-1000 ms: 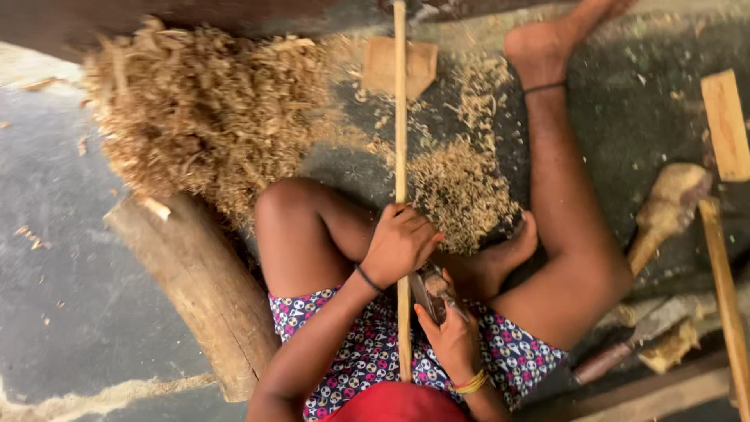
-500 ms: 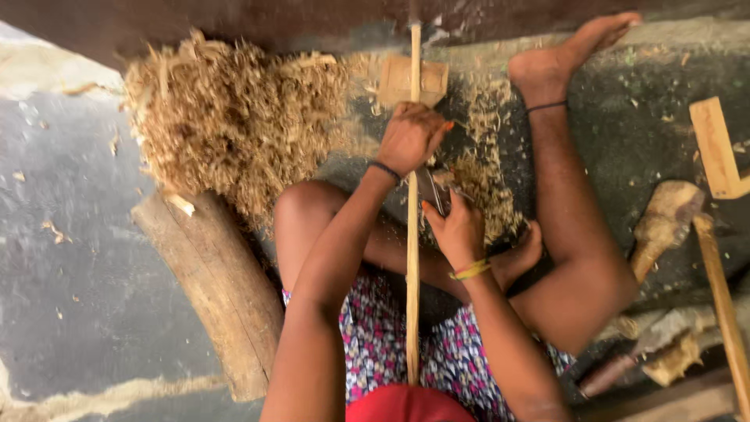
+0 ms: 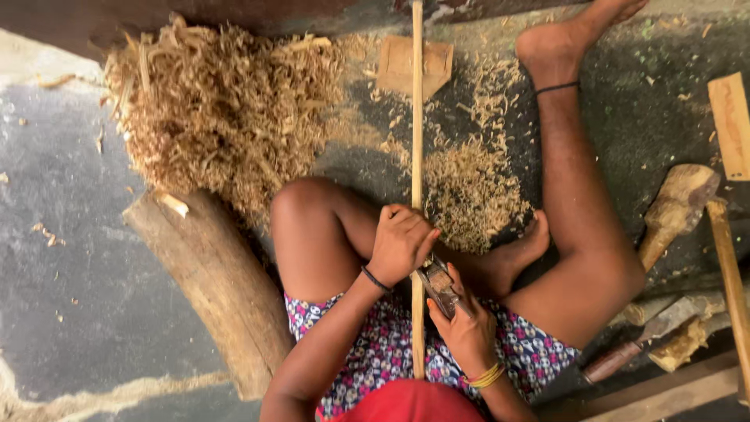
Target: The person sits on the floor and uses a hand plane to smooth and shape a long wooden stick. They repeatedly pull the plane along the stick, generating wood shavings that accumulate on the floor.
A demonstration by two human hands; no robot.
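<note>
On the ground between the seated person's legs: one long thin wooden stick [image 3: 416, 117], pale, lying straight from the lap out to a small flat wooden block [image 3: 414, 64] near the dark wall at the top edge of the floor.

Left hand [image 3: 400, 242]: fingers curled tight over the stick at mid-length, pinning it; a dark band at the wrist.

Right hand [image 3: 467, 332]: fingers wrapped round a small metal-and-wood cutting tool [image 3: 439, 286], its working end set against the stick just below the left hand; yellow bangles at the wrist.

Progress, as judged: a fan of fine shavings [image 3: 469, 191] lies beside the stick's middle and more is scattered toward the block, so a good deal of paring looks done; the stick appears even and slim along its far half. The near portion, under the hands and over the lap, seems to be the part in work, and how smooth it is cannot be told.

Surroundings: large heap of coarse shavings [image 3: 226, 117] toward the top left of the floor; a thick log [image 3: 211, 285] at the left knee; a wooden mallet [image 3: 673, 209], a flat board [image 3: 730, 125] and other tools by the right edge.
</note>
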